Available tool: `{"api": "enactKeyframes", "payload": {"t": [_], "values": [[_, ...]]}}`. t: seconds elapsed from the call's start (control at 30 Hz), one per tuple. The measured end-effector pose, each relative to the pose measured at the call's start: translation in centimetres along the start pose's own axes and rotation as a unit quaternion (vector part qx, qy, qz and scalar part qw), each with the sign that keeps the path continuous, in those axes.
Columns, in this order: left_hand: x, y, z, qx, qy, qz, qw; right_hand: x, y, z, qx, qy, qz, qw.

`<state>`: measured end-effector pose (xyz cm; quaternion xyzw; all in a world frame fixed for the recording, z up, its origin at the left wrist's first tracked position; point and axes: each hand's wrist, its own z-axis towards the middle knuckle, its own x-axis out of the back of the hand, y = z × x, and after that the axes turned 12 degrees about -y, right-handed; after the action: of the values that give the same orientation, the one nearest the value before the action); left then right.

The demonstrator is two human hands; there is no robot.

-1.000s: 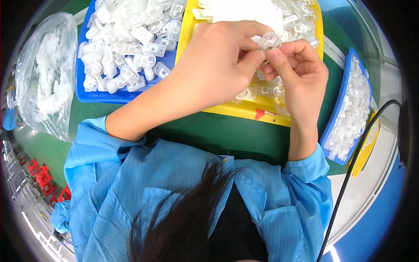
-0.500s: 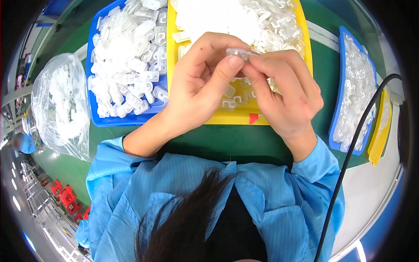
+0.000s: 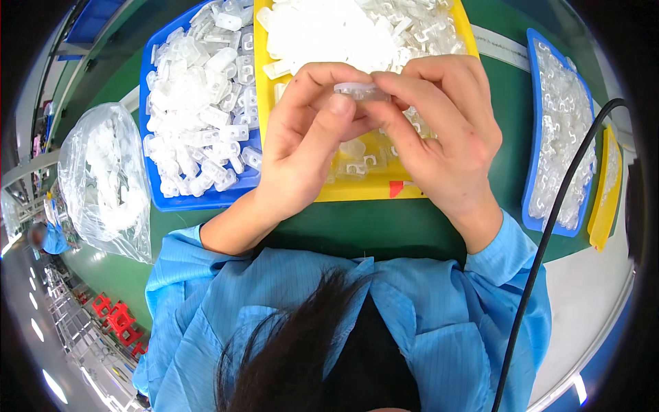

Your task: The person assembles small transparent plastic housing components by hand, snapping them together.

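A small clear plastic part (image 3: 357, 90) with a curved top edge is held up between my two hands, over the yellow tray (image 3: 367, 196). My left hand (image 3: 300, 147) pinches its left end between thumb and fingers. The thumb and forefinger of my right hand (image 3: 456, 134) close on its right end, and they cover some of it. Beneath them, a few loose clear plastic pieces (image 3: 360, 165) lie in the near part of the yellow tray. Farther back, that tray is heaped with white and clear pieces (image 3: 336, 34), washed out by glare.
Left of the yellow tray, a blue tray (image 3: 195, 202) holds a pile of similar pieces. A clear bag (image 3: 103, 185) of white parts lies beyond it. At right stand another filled blue tray (image 3: 530, 158) and a narrow yellow tray (image 3: 605, 199). A black cable (image 3: 552, 220) hangs in front of them.
Both hands have shifted slightly left with the clear part. My right forefinger and thumb now reach along its right end, and more of its length shows. The whole view has moved slightly.
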<state>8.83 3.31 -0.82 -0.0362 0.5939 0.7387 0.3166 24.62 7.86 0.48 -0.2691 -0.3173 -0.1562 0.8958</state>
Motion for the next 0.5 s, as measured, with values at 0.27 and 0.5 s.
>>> {"api": "enactKeyframes", "payload": {"t": [0.27, 0.5], "values": [[0.0, 0.2, -0.1, 0.022, -0.005, 0.038, 0.999, 1.1, -2.0, 0.8, -0.076, -0.101, -0.013, 0.992], [-0.3, 0.1, -0.1, 0.004, 0.0, -0.048, 0.999, 1.0, -1.5, 0.6, -0.047, -0.054, 0.022, 0.997]]}}
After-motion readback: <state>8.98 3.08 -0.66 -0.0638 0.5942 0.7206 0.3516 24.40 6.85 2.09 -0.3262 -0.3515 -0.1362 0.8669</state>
